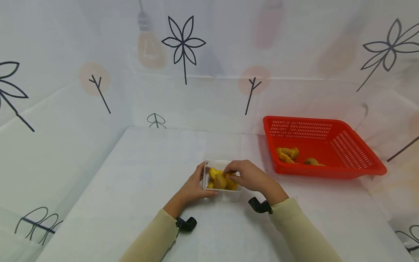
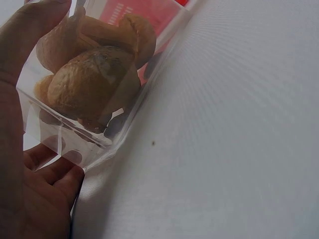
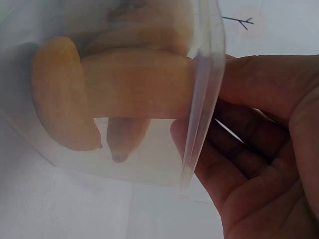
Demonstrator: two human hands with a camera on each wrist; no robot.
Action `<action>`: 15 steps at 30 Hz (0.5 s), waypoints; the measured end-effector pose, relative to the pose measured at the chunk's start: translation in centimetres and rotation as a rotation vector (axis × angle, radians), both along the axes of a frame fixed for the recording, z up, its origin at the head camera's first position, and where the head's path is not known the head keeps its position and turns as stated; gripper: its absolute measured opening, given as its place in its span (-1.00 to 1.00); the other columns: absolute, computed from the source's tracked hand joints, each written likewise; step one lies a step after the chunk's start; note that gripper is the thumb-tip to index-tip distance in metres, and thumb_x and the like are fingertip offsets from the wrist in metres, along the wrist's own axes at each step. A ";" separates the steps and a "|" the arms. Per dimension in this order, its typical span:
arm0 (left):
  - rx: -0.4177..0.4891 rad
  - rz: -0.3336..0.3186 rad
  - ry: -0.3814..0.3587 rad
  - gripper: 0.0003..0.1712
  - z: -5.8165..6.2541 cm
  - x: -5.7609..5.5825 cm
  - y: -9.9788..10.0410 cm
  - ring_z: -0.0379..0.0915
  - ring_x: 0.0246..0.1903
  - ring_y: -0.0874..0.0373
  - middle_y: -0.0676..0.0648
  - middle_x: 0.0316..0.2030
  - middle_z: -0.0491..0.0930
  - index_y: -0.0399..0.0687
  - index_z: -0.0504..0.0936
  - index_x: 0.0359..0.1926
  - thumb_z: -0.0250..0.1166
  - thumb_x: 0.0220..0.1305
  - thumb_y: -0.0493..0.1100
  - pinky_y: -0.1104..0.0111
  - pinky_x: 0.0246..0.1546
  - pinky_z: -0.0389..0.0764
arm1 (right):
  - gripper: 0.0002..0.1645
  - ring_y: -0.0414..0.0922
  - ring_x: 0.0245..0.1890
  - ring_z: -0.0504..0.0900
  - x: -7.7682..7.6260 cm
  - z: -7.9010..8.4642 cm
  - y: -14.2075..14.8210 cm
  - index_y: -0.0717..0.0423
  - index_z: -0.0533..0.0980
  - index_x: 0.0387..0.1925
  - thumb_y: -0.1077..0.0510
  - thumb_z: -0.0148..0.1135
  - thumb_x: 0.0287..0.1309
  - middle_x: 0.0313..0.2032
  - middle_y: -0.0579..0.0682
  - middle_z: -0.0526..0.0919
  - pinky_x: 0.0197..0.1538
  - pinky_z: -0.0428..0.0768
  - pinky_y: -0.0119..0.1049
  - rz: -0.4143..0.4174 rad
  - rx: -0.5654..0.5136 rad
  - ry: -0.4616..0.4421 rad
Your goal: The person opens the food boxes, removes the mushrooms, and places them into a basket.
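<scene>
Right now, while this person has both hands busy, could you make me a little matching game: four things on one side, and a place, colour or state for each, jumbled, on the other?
Things
1. left hand
2. right hand
3. basket
4. box

Places, colours, states
A. see-through, between the two hands
B. fingers curled at the mushroom-shaped pieces
C. red, off to the person's right
D. gripping the see-through wall from the side away from the basket

Right pairs: 1-D, 2-B, 3-C, 4-A
</scene>
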State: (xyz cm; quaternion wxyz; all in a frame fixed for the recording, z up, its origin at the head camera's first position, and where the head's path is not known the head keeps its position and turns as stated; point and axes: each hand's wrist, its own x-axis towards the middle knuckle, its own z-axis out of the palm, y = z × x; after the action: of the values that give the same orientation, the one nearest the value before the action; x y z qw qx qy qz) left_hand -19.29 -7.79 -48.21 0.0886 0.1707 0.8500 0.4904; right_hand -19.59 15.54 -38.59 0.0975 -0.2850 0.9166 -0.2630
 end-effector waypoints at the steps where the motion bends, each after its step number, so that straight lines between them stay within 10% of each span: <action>1: 0.000 -0.001 0.001 0.29 0.0 0.0 0.0 0.12 0.44 -0.01 -0.07 0.45 0.15 0.22 -0.10 0.49 0.55 -0.13 0.20 0.08 0.43 0.22 | -0.76 -0.13 -0.04 0.61 0.0 0.0 0.0 -0.09 0.64 -0.11 0.19 0.32 0.18 -0.10 -0.16 0.68 0.12 0.64 -0.06 0.005 0.002 0.002; 15: 0.004 -0.009 0.008 0.31 0.0 -0.1 -0.1 0.11 0.44 -0.02 -0.09 0.46 0.13 0.18 -0.10 0.49 0.55 -0.14 0.23 0.07 0.43 0.21 | -0.74 -0.13 -0.01 0.59 0.2 0.4 0.2 -0.11 0.63 -0.08 0.20 0.30 0.19 -0.06 -0.16 0.65 0.11 0.65 -0.11 0.028 0.020 0.005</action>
State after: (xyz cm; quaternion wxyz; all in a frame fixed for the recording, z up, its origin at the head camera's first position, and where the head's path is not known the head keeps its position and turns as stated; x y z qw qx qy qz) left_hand -19.37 -7.86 -48.23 0.0872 0.1768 0.8485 0.4911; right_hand -19.37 15.72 -38.16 0.1018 -0.2976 0.9153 -0.2517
